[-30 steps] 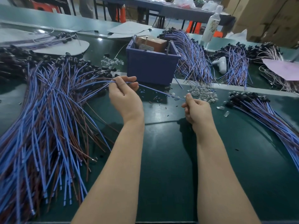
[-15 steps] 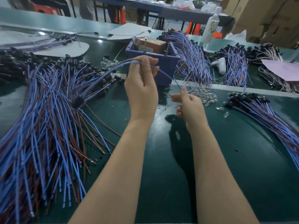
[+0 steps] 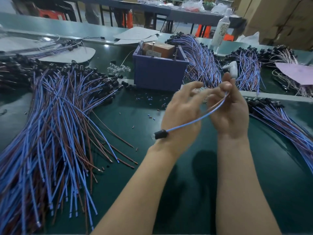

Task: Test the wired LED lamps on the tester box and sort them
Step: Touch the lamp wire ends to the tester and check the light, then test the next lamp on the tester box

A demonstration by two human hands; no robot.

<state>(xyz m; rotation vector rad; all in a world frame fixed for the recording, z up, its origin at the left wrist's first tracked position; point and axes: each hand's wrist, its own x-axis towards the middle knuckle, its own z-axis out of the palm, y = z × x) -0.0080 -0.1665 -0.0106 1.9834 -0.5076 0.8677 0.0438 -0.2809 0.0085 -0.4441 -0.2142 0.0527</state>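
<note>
One wired LED lamp [image 3: 194, 122] hangs just in front of the tester box [image 3: 159, 73]. The right hand [image 3: 232, 114] pinches its wire near the bare ends, and the black head dangles over the left wrist. The left hand [image 3: 181, 112] is blurred, its grip spread, fingers near those ends. Best to part the two leads and keep them apart before touching the box's contacts. The green surface [image 3: 135, 119] carries a big heap [image 3: 50, 124] left of the box and a smaller bundle [image 3: 279, 119] to its right. Cartons [image 3: 279, 17] stand behind it.

light: overhead, glare on table [image 3: 106, 45] | blur: left hand [image 3: 181, 114], right hand [image 3: 232, 114], likely motion | edges: bowed
</note>
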